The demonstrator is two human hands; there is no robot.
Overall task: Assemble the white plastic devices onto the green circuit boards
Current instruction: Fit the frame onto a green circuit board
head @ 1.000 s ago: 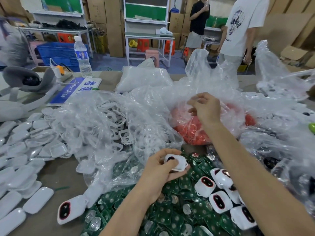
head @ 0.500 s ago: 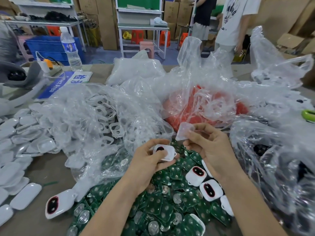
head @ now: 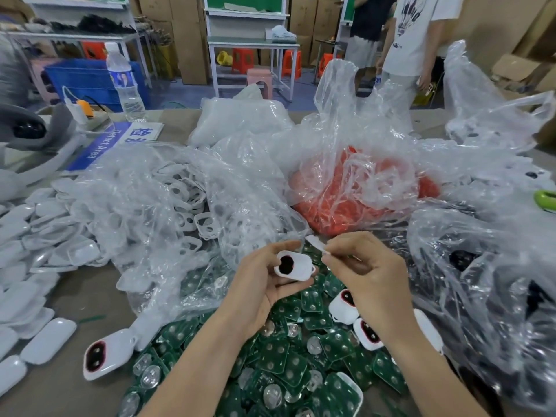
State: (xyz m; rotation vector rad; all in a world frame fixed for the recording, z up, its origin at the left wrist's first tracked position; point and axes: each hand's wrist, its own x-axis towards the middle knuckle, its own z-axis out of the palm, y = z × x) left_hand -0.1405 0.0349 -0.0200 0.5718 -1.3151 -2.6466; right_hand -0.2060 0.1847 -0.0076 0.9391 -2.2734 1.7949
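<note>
We hold the white device (head: 294,265) in our curled left hand (head: 261,288) above the green circuit boards (head: 312,300) heaped on the desk (head: 90,296); our right hand (head: 368,276), just beside it, pinches a small pale piece (head: 316,244).

Circuit boards (head: 288,365) lie heaped at the table's (head: 90,296) near edge, with plastic bags (head: 168,206) behind them, loose shells (head: 45,344) to the left, and a water bottle (head: 125,82) far back on the left.
</note>
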